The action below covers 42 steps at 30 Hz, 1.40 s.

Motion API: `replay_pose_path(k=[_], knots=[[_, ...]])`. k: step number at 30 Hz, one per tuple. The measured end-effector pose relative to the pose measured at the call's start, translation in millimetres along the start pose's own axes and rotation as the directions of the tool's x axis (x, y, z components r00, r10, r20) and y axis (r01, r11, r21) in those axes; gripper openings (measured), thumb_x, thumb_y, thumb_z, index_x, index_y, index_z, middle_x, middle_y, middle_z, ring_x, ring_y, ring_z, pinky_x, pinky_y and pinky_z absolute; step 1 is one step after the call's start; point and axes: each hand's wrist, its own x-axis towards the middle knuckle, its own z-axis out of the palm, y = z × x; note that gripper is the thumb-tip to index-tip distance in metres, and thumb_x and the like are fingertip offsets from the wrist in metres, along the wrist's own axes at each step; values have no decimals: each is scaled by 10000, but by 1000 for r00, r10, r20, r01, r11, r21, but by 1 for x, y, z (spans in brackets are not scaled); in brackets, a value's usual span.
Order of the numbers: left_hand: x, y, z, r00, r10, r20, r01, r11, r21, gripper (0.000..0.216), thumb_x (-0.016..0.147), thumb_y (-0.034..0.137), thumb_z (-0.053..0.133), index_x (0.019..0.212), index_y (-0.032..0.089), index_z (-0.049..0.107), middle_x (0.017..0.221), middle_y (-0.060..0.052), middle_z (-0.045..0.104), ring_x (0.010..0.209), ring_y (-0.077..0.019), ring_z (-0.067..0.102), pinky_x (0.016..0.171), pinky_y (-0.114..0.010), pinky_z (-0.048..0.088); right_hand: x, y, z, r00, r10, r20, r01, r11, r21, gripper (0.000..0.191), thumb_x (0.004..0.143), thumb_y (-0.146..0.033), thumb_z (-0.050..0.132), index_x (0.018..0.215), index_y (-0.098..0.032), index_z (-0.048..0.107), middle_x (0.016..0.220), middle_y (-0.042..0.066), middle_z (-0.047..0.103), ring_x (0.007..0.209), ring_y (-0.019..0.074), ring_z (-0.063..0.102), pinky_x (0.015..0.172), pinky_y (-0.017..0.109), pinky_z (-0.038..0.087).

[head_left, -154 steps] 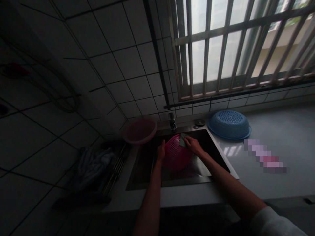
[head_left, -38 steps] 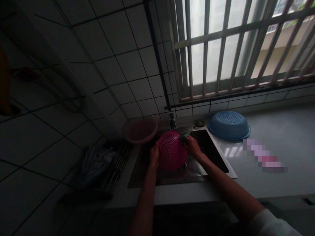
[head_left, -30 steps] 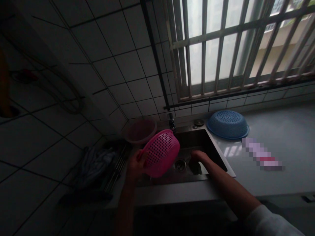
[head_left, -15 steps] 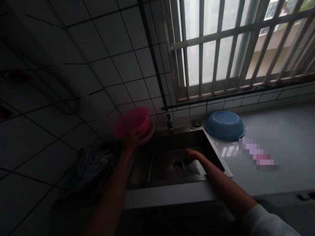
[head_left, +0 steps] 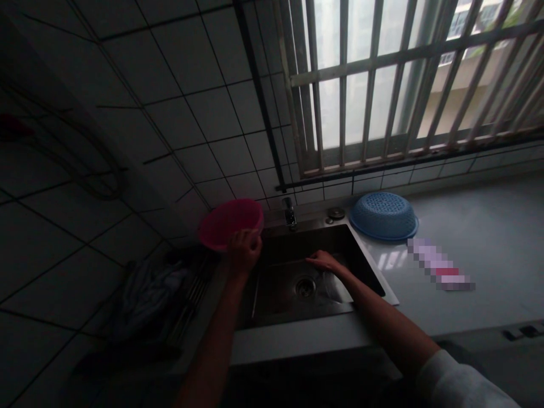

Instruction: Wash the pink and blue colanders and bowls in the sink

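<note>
Far to your left, in the dim corner under the dark wall tiles (head_left: 127,73), a bundle of striped cloth (head_left: 147,289) lies against a ribbed rack (head_left: 191,297) at the end of the worktop (head_left: 476,226). It is too dark there to tell more.

Just right of that sits the pink bowl (head_left: 230,222), open side up, on the back left corner beside the sink (head_left: 361,260). Your left hand (head_left: 244,249) is at the bowl's near rim. Its fingers are curled in, so the grip is narrow and closed on that rim. In this light you cannot tell whether one bowl sits there or two nested together.

The tap (head_left: 289,212) stands behind the sink, between the pink bowl and the blue one. Below it, the drain (head_left: 305,286) shows in the sink floor.

Your right hand (head_left: 323,260) is down inside the sink, just behind and to the right of the drain. The fingers are stretched out flat and point to the left, so the grip is wide and holds nothing that shows. Your forearm runs back over the front edge of the sink to a pale sleeve (head_left: 463,385).

Further right, a blue strainer bowl (head_left: 383,215) lies upside down on the worktop, close to the sink's back right corner and well apart from both hands. Above it, the window bars (head_left: 382,85) let in the only light.
</note>
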Motion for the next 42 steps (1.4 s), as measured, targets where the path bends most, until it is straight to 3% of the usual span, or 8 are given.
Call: replay_pose_path(k=[4, 8, 14, 19, 23, 29, 36, 42], knots=[[-37, 53, 39, 993, -84, 79, 98, 976, -196, 174, 953, 245, 579, 1047, 229, 725, 1083, -89, 714, 1070, -262, 618, 1011, -417, 468, -3, -4, 2, 989, -99, -112, 109, 990, 84, 146, 844, -233, 706, 965, -153, 699, 872, 31, 713, 732, 154, 627, 610, 201, 433], [-67, 62, 77, 907, -159, 389, 313, 874, -372, 154, 884, 183, 600, 879, 237, 745, 966, -43, 764, 945, -205, 699, 905, -330, 535, -9, -18, -15, 945, -205, -256, 164, 971, -174, 338, 822, -80, 664, 1135, -204, 696, 1095, 51, 753, 921, 185, 688, 772, 220, 488], [-75, 35, 90, 848, -327, 417, 490, 784, -381, 192, 919, 261, 571, 959, 240, 758, 953, -26, 793, 879, -194, 731, 835, -300, 537, -34, -22, -103, 914, -62, -401, -192, 805, -561, 305, 977, -352, 628, 1199, -159, 710, 1160, 181, 742, 1057, 281, 709, 890, 329, 525], [-72, 42, 95, 844, -302, 442, 485, 781, -393, 185, 913, 255, 576, 951, 237, 756, 955, -32, 793, 896, -195, 731, 827, -292, 520, -55, 14, -154, 848, 112, -519, -464, 629, -623, 269, 953, -160, 570, 1127, -70, 756, 1138, 277, 727, 1075, 340, 736, 891, 386, 558], [-70, 47, 95, 840, -287, 461, 486, 777, -401, 186, 909, 245, 576, 935, 235, 760, 916, -36, 788, 857, -197, 727, 802, -295, 518, -65, 38, -153, 865, 58, -498, -437, 573, -693, 307, 982, -122, 486, 1101, -85, 767, 1085, 261, 747, 1066, 318, 748, 885, 359, 556], [-69, 46, 91, 823, -314, 474, 517, 758, -396, 179, 902, 247, 589, 923, 248, 767, 927, -38, 796, 869, -209, 735, 814, -308, 533, -71, 47, -156, 889, 15, -458, -375, 598, -709, 351, 1024, -403, 558, 1117, -132, 761, 1106, 242, 752, 1025, 340, 756, 832, 368, 556], [-71, 43, 94, 838, -307, 450, 502, 756, -419, 184, 913, 259, 587, 918, 239, 770, 935, -43, 796, 878, -212, 737, 827, -305, 537, -73, 53, -165, 808, -55, -586, -453, 578, -679, 326, 1038, -181, 435, 1171, -127, 728, 1049, 236, 763, 982, 311, 770, 830, 364, 555], [-72, 40, 99, 830, -312, 462, 510, 759, -404, 162, 911, 243, 604, 928, 233, 765, 930, -41, 795, 864, -206, 734, 810, -300, 524, -74, 51, -167, 854, -9, -520, -428, 556, -712, 248, 972, -139, 533, 1092, -85, 743, 1023, 273, 751, 984, 319, 763, 819, 360, 538]])
